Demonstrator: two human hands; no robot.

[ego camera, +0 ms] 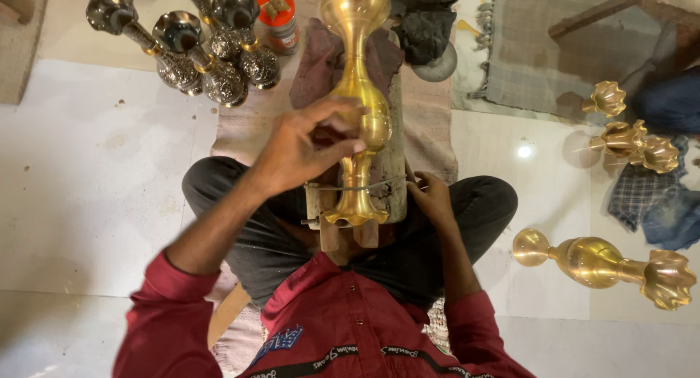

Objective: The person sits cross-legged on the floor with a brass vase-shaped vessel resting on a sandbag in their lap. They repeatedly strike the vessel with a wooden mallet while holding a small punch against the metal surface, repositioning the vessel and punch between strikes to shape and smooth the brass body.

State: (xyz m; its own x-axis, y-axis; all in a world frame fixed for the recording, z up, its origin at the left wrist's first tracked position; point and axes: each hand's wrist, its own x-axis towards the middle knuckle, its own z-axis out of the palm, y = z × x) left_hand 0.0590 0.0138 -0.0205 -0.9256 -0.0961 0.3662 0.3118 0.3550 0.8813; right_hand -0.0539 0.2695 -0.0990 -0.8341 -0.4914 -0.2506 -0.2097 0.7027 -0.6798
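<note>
The brass vase (pixel 359 94) lies lengthwise on a wooden block (pixel 394 166) that rests across the seated person's lap, its flared mouth pointing away and its foot toward the body, with a thin wire (pixel 364 186) crossing the stem near the foot. The left hand (pixel 302 148) is curled over the bulb and stem, fingers bent and thumb pressed in, so it has hold of the vase's middle; the right hand (pixel 430 196) sits at the block's edge beside the foot, fingers half closed on the wire's end as far as can be seen, though what exactly it pinches is hard to tell. The rounded, polished body could well roll or slide off the narrow block if the left hand's grip eases, and the smooth brass gives little purchase; the wire, if pulled unevenly, might slip along the stem or scratch the finish. A fall would likely dent the thin flared rim. Beyond the mouth lie a dark cloth (pixel 423 21) and an orange-lidded jar (pixel 278 17), close enough to be knocked. To the left stand several silver-toned embossed vases (pixel 211 57) leaning together; to the right lie finished brass pieces (pixel 634 141) and a larger brass vase on its side (pixel 605 265), well apart on the pale floor (pixel 95 166)
</note>
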